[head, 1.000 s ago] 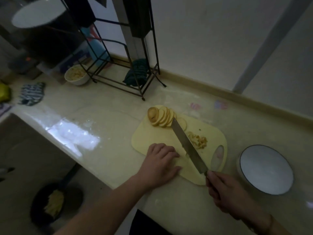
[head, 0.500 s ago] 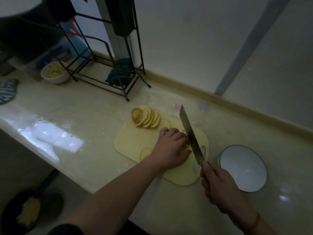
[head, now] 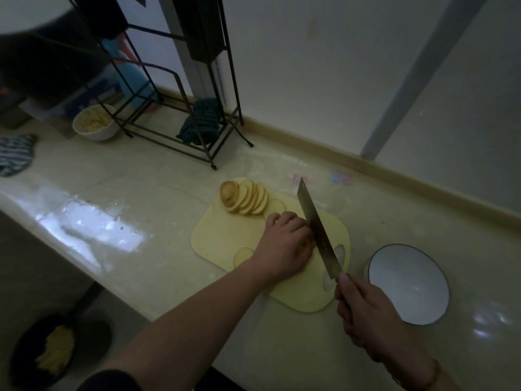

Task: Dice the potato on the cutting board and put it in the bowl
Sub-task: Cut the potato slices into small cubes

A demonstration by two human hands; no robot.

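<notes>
On the pale yellow rounded plastic cutting board [head: 217, 238], left hand [head: 284, 246] still curls over potato pieces, right hand [head: 363, 311] keeps gripping the steel cleaver [head: 317, 230] upright, fanned potato slices [head: 248, 197] behind, white dark-rimmed bowl [head: 408, 283] beside.

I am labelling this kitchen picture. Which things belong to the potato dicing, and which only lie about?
For the job: cutting board, potato slices, knife, left hand, right hand, empty bowl.

Lying about: wire rack, dark cloth, small filled bowl, striped cloth.
</notes>
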